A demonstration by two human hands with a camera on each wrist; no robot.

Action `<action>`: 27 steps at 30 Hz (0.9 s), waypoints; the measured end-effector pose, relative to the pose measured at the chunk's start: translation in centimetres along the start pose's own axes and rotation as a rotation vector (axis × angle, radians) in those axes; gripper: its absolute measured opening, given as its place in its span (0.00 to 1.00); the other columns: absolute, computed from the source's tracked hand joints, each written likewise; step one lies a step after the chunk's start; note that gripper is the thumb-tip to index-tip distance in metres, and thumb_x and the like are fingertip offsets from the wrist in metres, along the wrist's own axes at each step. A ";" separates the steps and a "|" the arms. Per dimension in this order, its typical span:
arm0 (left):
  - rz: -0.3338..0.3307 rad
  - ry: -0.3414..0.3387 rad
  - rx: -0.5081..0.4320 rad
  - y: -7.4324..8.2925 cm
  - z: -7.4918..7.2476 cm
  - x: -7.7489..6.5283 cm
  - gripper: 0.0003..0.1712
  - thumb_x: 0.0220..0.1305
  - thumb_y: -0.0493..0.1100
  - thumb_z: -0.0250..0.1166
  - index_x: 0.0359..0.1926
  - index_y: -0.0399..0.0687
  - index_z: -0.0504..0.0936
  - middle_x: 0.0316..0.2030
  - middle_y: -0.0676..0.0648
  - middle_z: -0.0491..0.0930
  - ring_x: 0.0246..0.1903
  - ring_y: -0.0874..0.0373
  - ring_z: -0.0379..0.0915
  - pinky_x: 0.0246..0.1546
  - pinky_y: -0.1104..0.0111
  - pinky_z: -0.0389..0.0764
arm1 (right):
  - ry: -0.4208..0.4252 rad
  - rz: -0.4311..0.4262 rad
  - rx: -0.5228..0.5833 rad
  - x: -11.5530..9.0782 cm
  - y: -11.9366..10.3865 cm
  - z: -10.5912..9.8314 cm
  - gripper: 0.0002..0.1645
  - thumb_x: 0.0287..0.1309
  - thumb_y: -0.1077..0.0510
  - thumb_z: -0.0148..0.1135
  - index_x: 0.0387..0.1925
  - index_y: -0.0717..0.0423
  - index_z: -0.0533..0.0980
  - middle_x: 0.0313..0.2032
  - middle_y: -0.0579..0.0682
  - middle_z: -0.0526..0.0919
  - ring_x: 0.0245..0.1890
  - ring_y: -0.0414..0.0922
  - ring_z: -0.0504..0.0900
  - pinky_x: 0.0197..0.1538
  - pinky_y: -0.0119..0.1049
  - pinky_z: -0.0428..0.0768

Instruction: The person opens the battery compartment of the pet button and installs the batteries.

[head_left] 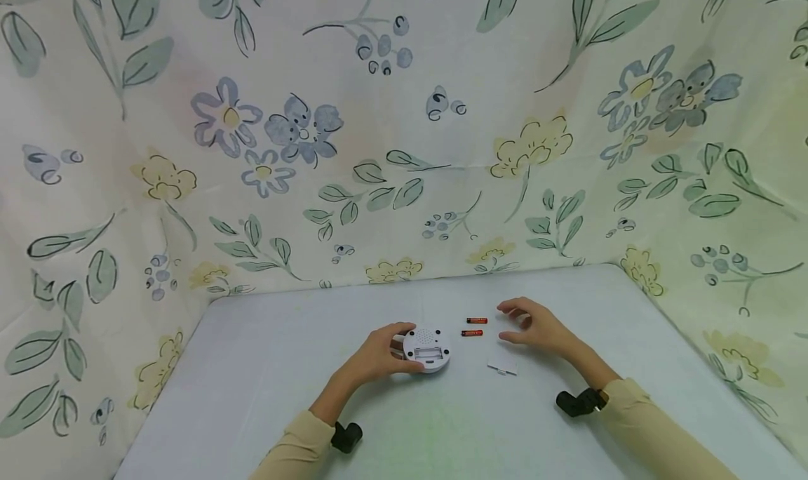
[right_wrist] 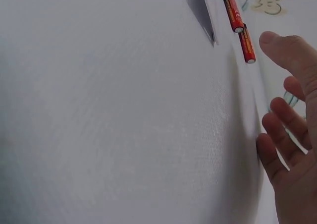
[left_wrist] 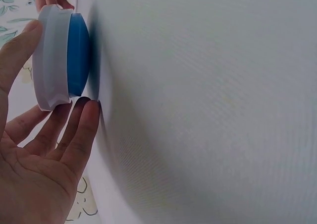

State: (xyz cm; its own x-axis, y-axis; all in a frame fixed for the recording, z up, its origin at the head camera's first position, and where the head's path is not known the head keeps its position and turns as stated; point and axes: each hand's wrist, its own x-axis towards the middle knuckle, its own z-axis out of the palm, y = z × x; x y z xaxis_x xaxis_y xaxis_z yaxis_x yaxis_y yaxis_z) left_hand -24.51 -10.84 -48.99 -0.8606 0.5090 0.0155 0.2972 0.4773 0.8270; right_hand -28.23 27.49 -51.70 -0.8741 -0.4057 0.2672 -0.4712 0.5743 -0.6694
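Observation:
A round white device (head_left: 426, 339) lies with its underside up, showing small holes, dark feet and an uncovered battery compartment (head_left: 429, 354). My left hand (head_left: 377, 354) holds it by the rim between thumb and fingers. From the left wrist view, its blue lower part (left_wrist: 78, 55) faces the table. Two red-and-black batteries lie to its right, the far battery (head_left: 477, 321) and the near battery (head_left: 471, 333). Just right of them hovers my right hand (head_left: 538, 329), fingers spread and nothing in its grasp. Nearer me is a thin white cover (head_left: 502, 369) with a small tab.
The table (head_left: 303, 368) wears a plain white cloth. Floral fabric (head_left: 404, 185) hangs behind the table's far edge and along both sides. A black wrist camera (head_left: 347, 438) sits on the left wrist, another black camera (head_left: 577, 403) on the right.

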 end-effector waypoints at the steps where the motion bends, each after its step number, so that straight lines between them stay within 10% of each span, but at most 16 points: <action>1: 0.001 -0.001 0.001 0.0 0.0 0.0 0.45 0.54 0.46 0.81 0.69 0.38 0.72 0.60 0.41 0.75 0.49 0.49 0.79 0.45 0.66 0.83 | 0.007 -0.002 -0.002 0.1 0.0 0.1 0.34 0.52 0.53 0.81 0.57 0.60 0.78 0.52 0.53 0.81 0.49 0.51 0.78 0.48 0.40 0.81; 27: -0.011 0.002 0.002 0.0 0.0 -0.1 0.45 0.54 0.46 0.81 0.69 0.38 0.72 0.59 0.42 0.76 0.49 0.49 0.79 0.46 0.65 0.82 | -0.040 0.030 -0.065 3.8 -0.5 2.1 0.14 0.55 0.60 0.77 0.42 0.56 0.83 0.41 0.46 0.80 0.40 0.46 0.76 0.42 0.41 0.78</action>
State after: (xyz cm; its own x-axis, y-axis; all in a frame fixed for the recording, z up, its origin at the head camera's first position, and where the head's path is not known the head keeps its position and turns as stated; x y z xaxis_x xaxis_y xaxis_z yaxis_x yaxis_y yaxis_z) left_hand -24.42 -10.89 -48.97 -0.8646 0.5024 0.0071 0.2884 0.4846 0.8258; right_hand -31.06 24.13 -51.80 -0.8830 -0.4153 0.2189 -0.4528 0.6308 -0.6301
